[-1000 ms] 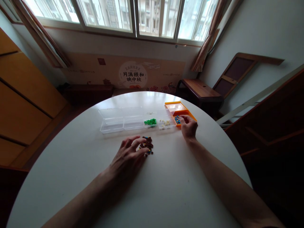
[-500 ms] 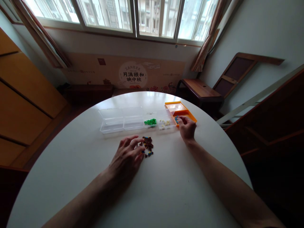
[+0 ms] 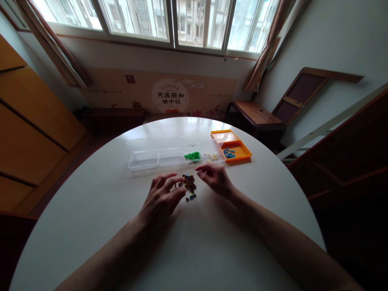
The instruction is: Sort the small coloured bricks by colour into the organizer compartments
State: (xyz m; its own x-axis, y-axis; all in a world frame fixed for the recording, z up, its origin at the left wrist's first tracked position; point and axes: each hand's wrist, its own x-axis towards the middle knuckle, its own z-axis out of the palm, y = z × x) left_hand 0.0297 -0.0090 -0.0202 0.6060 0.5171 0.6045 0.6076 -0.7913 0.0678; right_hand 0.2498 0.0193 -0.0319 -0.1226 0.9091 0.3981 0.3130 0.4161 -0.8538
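Observation:
A small pile of brown pieces [image 3: 190,184], with a few blue and yellow ones among them, lies on the white table. My left hand [image 3: 163,194] rests at the pile's left edge, fingers curved and apart, holding nothing visible. To the upper right of the pile hovers my right hand [image 3: 216,178], thumb and index finger slightly apart with nothing seen between them. Blue pieces [image 3: 229,153] sit at the left side of the orange tray [image 3: 243,152]. The clear compartment box [image 3: 142,161] has green pieces [image 3: 192,155] in one section and pale yellow pieces [image 3: 210,157] in its rightmost one.
The round white table [image 3: 212,246] spreads under both arms. The orange tray's lid [image 3: 224,136] stands open behind it. A wooden stool [image 3: 256,112] is beyond the table at the right, and a window [image 3: 200,24] is at the back.
My right hand has moved left and nearer from the orange tray to beside the brown pile, uncovering the blue pieces. My left hand has stayed nearly in place.

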